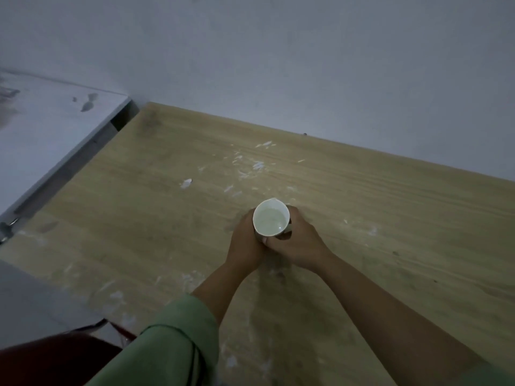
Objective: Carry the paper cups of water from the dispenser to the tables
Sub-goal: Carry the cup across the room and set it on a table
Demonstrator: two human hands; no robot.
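Observation:
A white paper cup point(271, 218) with water in it stands upright over the middle of a light wooden table point(376, 218). My left hand point(244, 243) wraps its left side and my right hand point(298, 240) wraps its right side, thumbs meeting at the near side. The cup's rim is a little dented at the far edge. Whether the cup's base touches the tabletop is hidden by my fingers.
White flakes and smears point(250, 165) lie scattered on the table beyond the cup. A white surface point(50, 129) adjoins the table at the far left, with a gap between. A plain wall point(278, 65) runs along the table's far edge. A dark red object point(55, 355) sits at lower left.

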